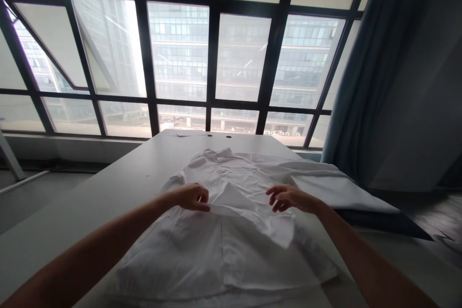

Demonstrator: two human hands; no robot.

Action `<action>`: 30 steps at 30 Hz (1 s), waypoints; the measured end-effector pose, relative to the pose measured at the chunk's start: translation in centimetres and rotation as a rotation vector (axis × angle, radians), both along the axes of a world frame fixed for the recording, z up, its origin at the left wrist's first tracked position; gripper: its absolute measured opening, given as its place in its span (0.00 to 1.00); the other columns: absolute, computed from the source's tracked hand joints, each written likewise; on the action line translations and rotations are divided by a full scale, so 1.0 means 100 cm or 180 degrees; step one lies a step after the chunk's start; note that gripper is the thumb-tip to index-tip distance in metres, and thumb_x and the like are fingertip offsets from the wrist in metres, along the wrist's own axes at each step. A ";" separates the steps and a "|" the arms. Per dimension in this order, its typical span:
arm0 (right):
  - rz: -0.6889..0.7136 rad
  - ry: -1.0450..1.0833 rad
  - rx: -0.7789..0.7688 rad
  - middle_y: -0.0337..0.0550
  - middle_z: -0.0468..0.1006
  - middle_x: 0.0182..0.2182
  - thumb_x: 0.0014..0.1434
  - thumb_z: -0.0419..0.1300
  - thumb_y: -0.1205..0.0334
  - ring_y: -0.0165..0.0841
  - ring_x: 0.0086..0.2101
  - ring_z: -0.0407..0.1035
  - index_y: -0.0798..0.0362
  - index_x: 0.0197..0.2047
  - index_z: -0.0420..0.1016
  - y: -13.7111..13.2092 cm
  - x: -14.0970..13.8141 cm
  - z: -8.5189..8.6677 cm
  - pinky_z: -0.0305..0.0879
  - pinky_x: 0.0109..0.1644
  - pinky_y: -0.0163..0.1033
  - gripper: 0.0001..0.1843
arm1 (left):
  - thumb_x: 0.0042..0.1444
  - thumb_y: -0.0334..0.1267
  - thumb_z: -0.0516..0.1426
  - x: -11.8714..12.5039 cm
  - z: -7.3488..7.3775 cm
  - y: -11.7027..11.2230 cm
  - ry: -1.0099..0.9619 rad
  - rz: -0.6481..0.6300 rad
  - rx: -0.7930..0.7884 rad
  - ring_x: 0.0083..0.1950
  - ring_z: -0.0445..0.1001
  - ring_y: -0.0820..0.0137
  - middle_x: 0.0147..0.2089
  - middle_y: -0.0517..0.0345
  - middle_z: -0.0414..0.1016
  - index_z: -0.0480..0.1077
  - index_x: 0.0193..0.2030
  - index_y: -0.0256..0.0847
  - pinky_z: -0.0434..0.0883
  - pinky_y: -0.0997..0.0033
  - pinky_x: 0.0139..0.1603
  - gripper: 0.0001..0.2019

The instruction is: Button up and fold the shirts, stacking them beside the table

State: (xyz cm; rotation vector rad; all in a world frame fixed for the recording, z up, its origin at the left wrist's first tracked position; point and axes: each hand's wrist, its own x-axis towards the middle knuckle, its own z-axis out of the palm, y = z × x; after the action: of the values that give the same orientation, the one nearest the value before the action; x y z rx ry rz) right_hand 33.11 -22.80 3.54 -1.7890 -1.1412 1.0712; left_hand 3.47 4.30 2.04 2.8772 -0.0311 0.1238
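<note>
A white collared shirt [202,250] lies spread on the table, its collar pointing toward the window and its hem toward me. My left hand [191,197] is over the shirt's left part, fingers curled and pinched on an edge of the cloth near the middle. Above the right part, my right hand [288,198] has its fingers apart and slightly bent, with no cloth between them. Below it, a loose corner of the shirt sticks up and droops to the right. One sleeve stretches off to the far right.
The white table [119,178] runs toward a large window with dark frames. Folded white cloth [335,190] lies on dark fabric [382,221] at the right. A blue curtain [364,82] hangs on the right side.
</note>
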 end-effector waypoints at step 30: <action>-0.0483 -0.1636 -0.0538 0.44 0.77 0.36 0.54 0.62 0.54 0.38 0.38 0.72 0.50 0.47 0.67 -0.001 -0.068 -0.018 0.63 0.44 0.38 0.18 | 0.60 0.47 0.53 0.139 -0.012 0.212 0.0437 0.1546 0.1153 0.58 0.64 0.56 0.57 0.48 0.69 0.73 0.55 0.53 0.61 0.55 0.59 0.18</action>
State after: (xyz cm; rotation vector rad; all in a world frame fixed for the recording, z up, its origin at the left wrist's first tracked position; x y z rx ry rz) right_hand 26.29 -22.89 1.70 -2.3290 -1.2051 0.6473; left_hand 17.33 25.51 0.81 3.1792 0.7451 0.0095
